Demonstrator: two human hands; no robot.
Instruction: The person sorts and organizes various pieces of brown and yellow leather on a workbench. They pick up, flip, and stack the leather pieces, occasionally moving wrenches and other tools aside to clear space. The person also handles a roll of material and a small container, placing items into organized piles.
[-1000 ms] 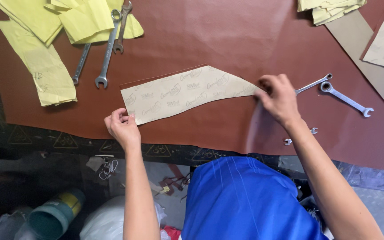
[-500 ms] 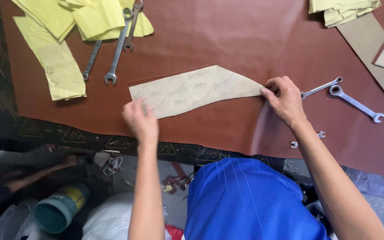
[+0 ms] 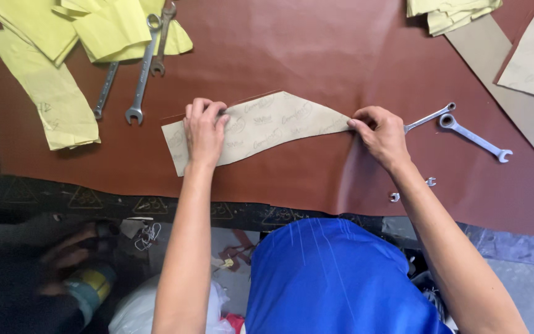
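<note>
A beige paper pattern piece [image 3: 267, 124], long and angled, lies on a brown leather sheet [image 3: 292, 55]. My left hand [image 3: 204, 131] rests flat on the pattern's left end, fingers spread a little. My right hand [image 3: 381, 133] pinches the pattern's narrow right tip against the leather. Both forearms reach in from below, over my blue shirt [image 3: 335, 278].
Yellow pattern pieces [image 3: 50, 93] and three wrenches [image 3: 140, 68] lie at the upper left. Two more wrenches [image 3: 474, 137] sit right of my right hand, a small one [image 3: 410, 189] below. More beige pieces [image 3: 533, 62] are at the upper right. Clutter lies beyond the table's near edge.
My left hand has moved up from the leather's near edge onto the pattern's left end. My right hand has kept its hold on the right tip.
</note>
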